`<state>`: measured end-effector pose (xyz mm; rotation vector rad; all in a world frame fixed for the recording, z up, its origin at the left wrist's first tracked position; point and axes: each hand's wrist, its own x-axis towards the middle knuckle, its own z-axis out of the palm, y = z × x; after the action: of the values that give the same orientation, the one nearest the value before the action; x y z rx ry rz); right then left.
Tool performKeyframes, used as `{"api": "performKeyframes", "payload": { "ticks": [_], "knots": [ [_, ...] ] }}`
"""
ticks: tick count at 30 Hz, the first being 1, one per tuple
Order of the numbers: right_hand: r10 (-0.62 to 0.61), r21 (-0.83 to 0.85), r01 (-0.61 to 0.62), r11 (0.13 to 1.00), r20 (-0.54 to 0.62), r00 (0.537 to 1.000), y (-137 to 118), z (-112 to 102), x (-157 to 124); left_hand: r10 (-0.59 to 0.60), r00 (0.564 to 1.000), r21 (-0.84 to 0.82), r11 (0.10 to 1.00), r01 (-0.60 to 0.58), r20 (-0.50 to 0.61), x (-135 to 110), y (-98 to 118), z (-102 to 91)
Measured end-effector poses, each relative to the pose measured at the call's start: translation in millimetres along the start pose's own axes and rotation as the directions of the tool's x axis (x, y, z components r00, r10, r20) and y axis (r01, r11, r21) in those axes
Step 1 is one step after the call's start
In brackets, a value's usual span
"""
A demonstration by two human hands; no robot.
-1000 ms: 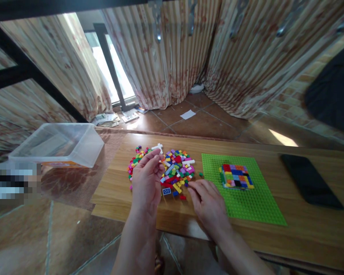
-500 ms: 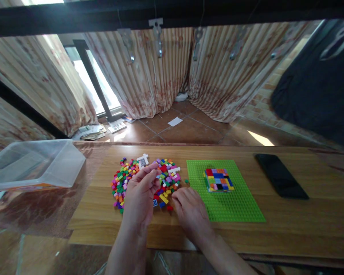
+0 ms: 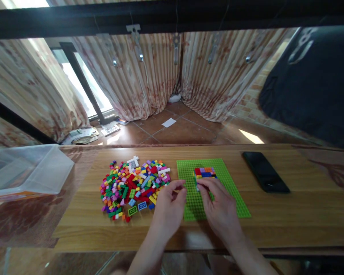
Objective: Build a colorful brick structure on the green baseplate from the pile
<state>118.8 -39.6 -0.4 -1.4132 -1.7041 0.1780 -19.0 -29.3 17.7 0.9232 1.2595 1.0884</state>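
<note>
Both hands have been moved rightward off the loose pile since the earlier frame and are now placed over the baseplate.

Left hand [image 3: 170,204]: rested at the left edge of the green baseplate [image 3: 232,196], thumb and forefinger drawn close together. Whether a brick is pinched between them cannot be told.

Right hand [image 3: 220,208]: laid on the baseplate, fingers bent, fingertips [image 3: 200,184] set against the near edge of the assembled brick block [image 3: 205,172]. Whether anything is gripped cannot be told.

Assembled brick block: a flat multicoloured patch, seated on the far half of the baseplate and partly covered by the right hand.

Loose brick pile [image 3: 129,185]: small mixed-colour bricks, spread on the tabletop [image 3: 289,221] just left of the baseplate. A white piece is seen at its far edge, and two printed tiles at its near edge.

Black phone [image 3: 265,172]: laid flat, right of the baseplate and apart from it.

Clear plastic box [image 3: 28,170]: placed at far left, beyond the tabletop's edge.

Striped curtains [image 3: 132,76]: hung behind, above a tiled floor [image 3: 189,131].
</note>
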Motion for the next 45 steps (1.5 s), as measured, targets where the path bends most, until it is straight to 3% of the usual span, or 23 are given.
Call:
{"api": "performKeyframes", "payload": {
  "ticks": [7,11,23,31,35,40,45],
  "knots": [
    [-0.053,-0.093,0.058,0.994,0.05,0.997,14.8,-3.0,-2.3,0.096,0.981,0.276,0.951,-0.14,0.169,-14.8,-19.6,18.5],
    [-0.036,-0.149,0.045,0.988,0.062,0.997,14.1,-1.0,-1.5,0.133,0.968,0.323,0.925,-0.198,0.213,-18.1,-20.0,23.8],
    [0.005,-0.191,0.007,0.982,0.063,0.998,22.2,-4.1,-4.2,0.103,0.962,0.425,0.881,-0.207,0.254,-22.0,-21.7,30.3],
    [0.091,-0.103,-0.09,0.991,0.004,0.996,22.7,-11.4,-1.2,0.096,0.955,0.499,0.835,-0.23,0.279,-22.3,-23.5,34.2],
    [0.193,-0.058,-0.196,0.979,-0.049,0.98,26.9,-12.9,1.2,0.065,0.96,0.547,0.81,-0.211,0.273,-23.1,-22.0,34.7],
    [0.304,-0.015,-0.305,0.952,-0.038,0.952,32.6,-4.0,1.2,0.065,0.961,0.56,0.801,-0.211,0.27,-22.3,-24.0,35.1],
    [0.339,-0.006,-0.339,0.941,-0.038,0.94,30.5,4.6,-1.0,0.066,0.96,0.6,0.768,-0.222,0.271,-22.4,-26.9,36.2]
  ]
}}
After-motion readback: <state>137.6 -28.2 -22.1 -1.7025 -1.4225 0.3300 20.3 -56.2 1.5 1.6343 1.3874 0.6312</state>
